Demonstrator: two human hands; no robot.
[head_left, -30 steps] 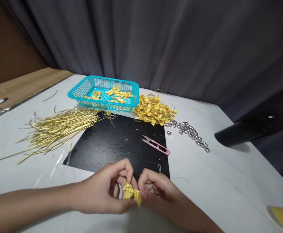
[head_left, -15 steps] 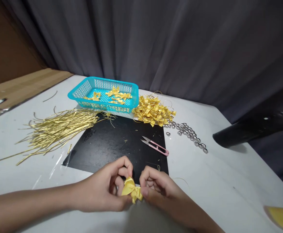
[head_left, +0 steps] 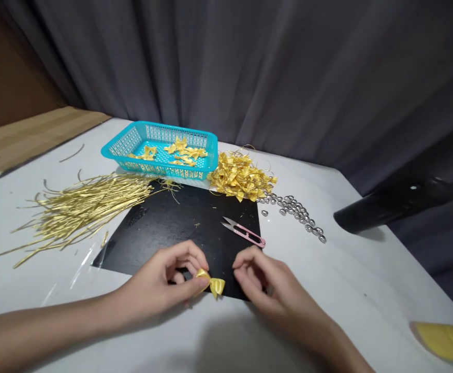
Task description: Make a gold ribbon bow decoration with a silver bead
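Between the thumb and fingers of my left hand (head_left: 167,277) is a small yellow ribbon bow (head_left: 217,286), held just above the front edge of a black mat (head_left: 179,228). My right hand (head_left: 267,280) is a short way to the right of the bow, apart from it. Its thumb and index fingertip are drawn together, and whatever they may pinch is too small to see. Pink-handled thread snips (head_left: 245,232) lie on the mat beyond my right hand, blades pointing left.
A turquoise basket (head_left: 160,167) at the back holds several yellow bows. Beside it are a pile of yellow bows with gold cords (head_left: 242,176) and scattered silver beads (head_left: 298,210). Gold cords (head_left: 90,204) lie left. A black cylindrical object (head_left: 377,210) and a yellow item (head_left: 447,342) are at right.
My right hand has let go of the bow and moved right and slightly up. My left hand keeps the bow and has turned it a little. The view has shifted slightly.
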